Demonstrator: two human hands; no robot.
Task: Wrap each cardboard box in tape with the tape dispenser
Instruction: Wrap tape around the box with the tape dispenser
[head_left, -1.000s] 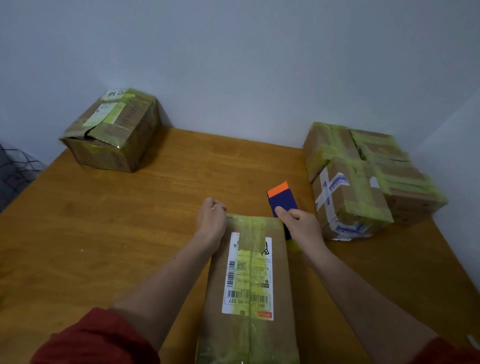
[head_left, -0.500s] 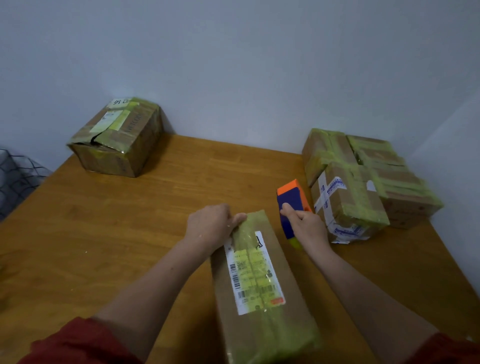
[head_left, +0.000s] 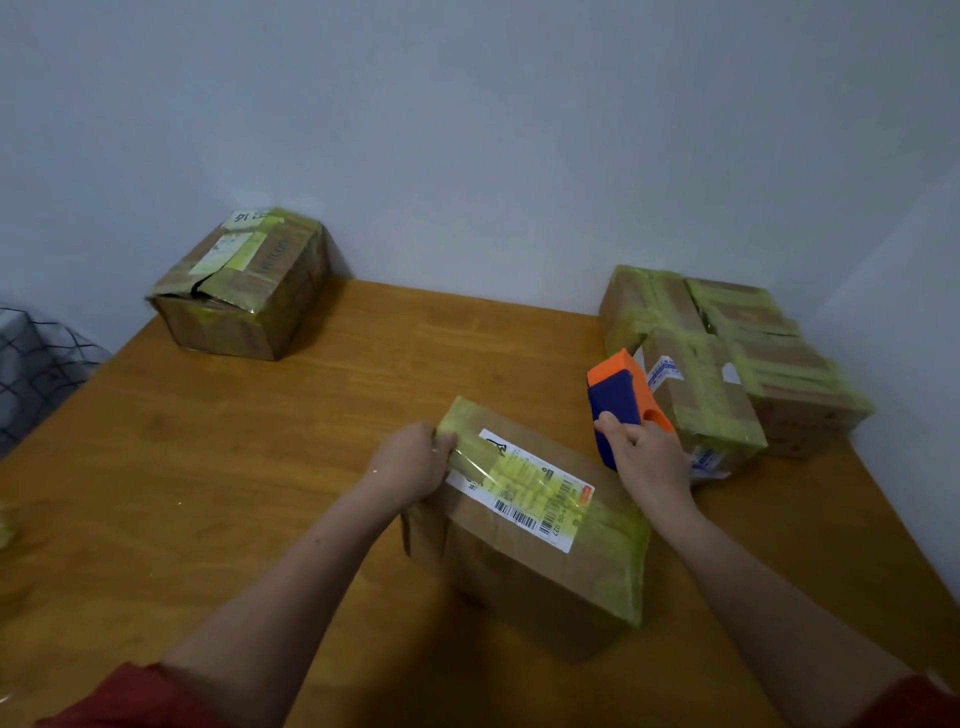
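Fingers (head_left: 619, 432) round blocky plastic tape dispenser (head_left: 614, 397)

Dim, flat indoor light, soft shadows, wide-angle bending at edges (slight blur overall)

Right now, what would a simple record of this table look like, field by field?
Surface: wooden table against a pale wall
Box in work: cardboard box, yellow-green tape running lengthwise over its white label
Left grip: left hand holds that box's far end
Right grip: right hand grips the blue-and-orange tape dispenser
Far left: one taped box, top flaps bulging
Far right: cluster of taped boxes, pressed together
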